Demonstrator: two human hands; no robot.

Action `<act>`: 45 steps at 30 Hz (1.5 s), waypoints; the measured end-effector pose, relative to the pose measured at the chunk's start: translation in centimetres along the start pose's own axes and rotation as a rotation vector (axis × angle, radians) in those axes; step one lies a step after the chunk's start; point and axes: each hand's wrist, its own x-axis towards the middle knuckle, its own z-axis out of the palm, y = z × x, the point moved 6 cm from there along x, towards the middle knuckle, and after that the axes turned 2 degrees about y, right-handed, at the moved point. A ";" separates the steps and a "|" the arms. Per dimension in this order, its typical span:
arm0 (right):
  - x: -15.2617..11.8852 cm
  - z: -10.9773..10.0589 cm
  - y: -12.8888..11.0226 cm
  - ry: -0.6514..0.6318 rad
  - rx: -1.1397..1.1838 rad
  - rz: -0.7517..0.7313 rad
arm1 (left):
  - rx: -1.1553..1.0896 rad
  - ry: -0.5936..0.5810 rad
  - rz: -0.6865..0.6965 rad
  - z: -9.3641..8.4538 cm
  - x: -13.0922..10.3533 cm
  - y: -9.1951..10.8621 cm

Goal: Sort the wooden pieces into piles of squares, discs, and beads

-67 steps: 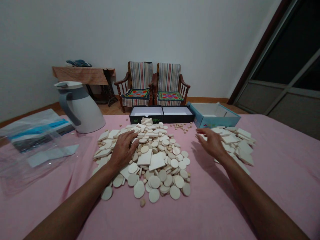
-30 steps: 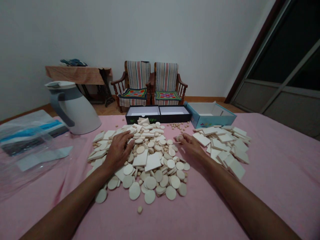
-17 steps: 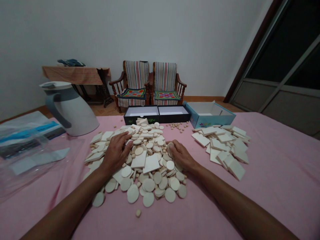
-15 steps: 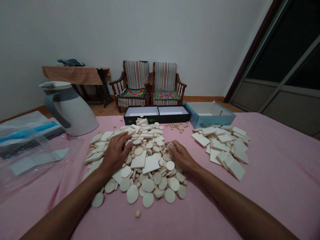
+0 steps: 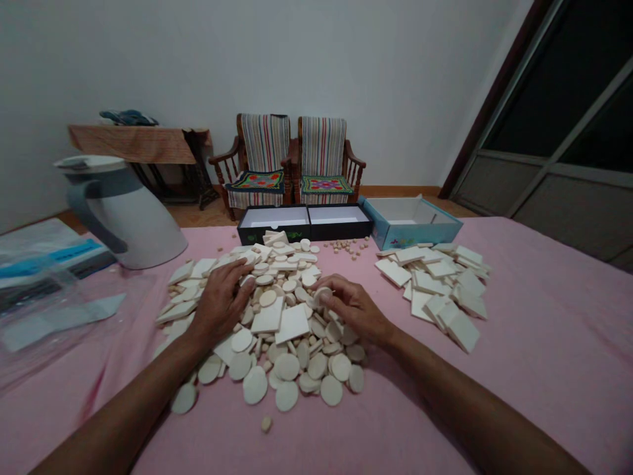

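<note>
Head view: right hand pinches disc, left hand spread, black trays and blue box white-lined.

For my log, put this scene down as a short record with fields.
Left hand: resting on mixed pile
Right hand: pinching a round disc at the pile's right side
Side pile: square tiles, right of right hand
Containers: black trays, light blue box, all open
Left side: pitcher
Surface: pink cloth
</note>
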 end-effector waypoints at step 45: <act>0.8 -8.3 3.1 0.036 -0.776 0.172 | 0.016 -0.028 -0.027 -0.1 -0.1 0.0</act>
